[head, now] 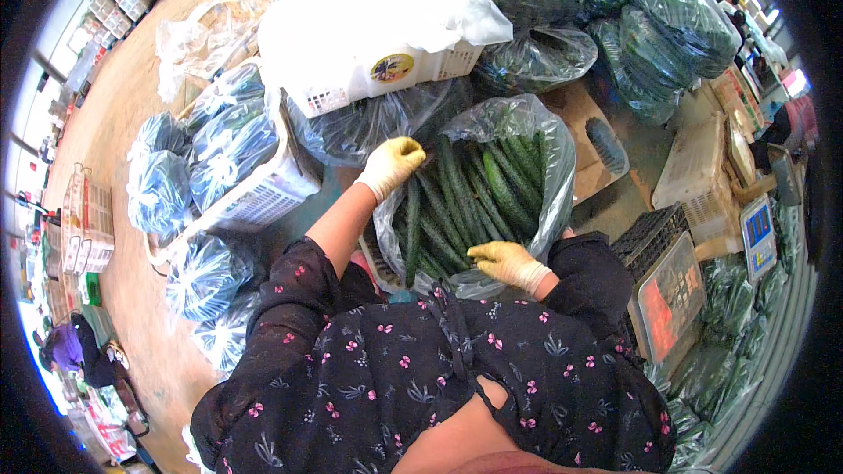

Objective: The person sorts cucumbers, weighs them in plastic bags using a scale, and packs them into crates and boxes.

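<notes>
In front of me stands an open clear plastic bag (pixel 558 145) full of long dark-green cucumbers (pixel 461 204), its mouth spread wide. My left hand (pixel 395 161), in a pale yellowish glove, is at the bag's upper left edge with its fingers curled. Whether it pinches anything is hidden. My right hand (pixel 508 264), gloved alike, rests low in the bag's mouth, its curled fingertips at the lower ends of the cucumbers. I cannot tell if it grips one. Part of a crate shows at the bag's lower left.
Beyond the bag is a white crate (pixel 454 62) under a white cover (pixel 375 0). Tied bags (pixel 230 138) fill a crate at left; more cucumber bags (pixel 527 56) are piled behind. At right are a platform scale (pixel 672 296), its display (pixel 759 237) and a beige crate (pixel 691 178).
</notes>
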### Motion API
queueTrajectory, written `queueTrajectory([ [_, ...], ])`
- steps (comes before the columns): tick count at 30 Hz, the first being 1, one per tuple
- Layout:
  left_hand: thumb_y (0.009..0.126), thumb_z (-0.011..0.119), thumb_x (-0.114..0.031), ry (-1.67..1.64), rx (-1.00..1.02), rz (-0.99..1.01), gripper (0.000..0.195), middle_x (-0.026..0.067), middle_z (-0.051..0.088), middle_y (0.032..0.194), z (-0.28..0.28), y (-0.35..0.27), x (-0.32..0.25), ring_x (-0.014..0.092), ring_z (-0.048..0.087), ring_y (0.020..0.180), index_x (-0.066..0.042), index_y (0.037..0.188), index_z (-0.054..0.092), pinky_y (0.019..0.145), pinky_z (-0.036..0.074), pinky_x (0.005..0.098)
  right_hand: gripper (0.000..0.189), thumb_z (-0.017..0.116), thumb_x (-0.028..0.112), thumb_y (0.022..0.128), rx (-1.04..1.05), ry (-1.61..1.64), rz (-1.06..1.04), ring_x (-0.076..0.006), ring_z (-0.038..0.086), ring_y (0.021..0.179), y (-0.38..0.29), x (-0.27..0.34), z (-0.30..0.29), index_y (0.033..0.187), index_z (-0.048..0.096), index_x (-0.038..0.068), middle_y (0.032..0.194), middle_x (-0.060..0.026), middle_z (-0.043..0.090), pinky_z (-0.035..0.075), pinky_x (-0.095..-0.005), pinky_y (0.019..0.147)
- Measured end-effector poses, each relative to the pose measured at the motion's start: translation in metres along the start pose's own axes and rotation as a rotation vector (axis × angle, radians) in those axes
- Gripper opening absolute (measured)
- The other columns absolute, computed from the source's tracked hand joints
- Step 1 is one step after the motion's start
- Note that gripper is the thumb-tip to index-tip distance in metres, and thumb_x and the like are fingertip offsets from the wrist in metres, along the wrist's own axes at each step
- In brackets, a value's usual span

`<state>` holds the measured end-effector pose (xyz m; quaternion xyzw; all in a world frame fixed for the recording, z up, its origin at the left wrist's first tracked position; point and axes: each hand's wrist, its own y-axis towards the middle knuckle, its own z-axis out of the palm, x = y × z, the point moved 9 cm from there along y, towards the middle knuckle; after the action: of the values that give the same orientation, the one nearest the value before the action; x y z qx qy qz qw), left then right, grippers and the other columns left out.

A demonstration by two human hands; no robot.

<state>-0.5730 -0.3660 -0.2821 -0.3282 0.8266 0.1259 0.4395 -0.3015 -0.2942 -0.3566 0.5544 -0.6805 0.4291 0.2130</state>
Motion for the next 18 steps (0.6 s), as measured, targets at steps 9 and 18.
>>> queueTrajectory([
  [9, 0.085, 0.068, -0.020, -0.299, -0.480, 0.267, 0.041, 0.0168, 0.061, 0.103, -0.114, 0.093, -0.072, 0.024, 0.059, 0.100, -0.002, 0.120, 0.057, 0.082, 0.051, 0.0358, 0.045, 0.064, 0.027, 0.078, -0.758, -0.244, -0.350, -0.0323, 0.059, 0.112, 0.116, 0.179, -0.245, 0.118, 0.063, 0.007, 0.118, -0.0159, 0.064, 0.045, -0.0395, 0.099],
  [18, 0.065, 0.080, -0.041, 0.746, -0.584, 0.269, 0.083, 0.0116, 0.034, 0.147, -0.087, 0.124, -0.160, 0.036, 0.039, 0.128, -0.014, 0.137, 0.046, 0.104, 0.037, 0.0460, 0.039, 0.069, 0.018, 0.075, -0.915, -0.715, 0.007, -0.0310, 0.053, 0.116, 0.222, 0.213, -0.348, 0.113, 0.066, 0.011, 0.127, -0.0147, 0.056, 0.042, -0.0451, 0.094],
])
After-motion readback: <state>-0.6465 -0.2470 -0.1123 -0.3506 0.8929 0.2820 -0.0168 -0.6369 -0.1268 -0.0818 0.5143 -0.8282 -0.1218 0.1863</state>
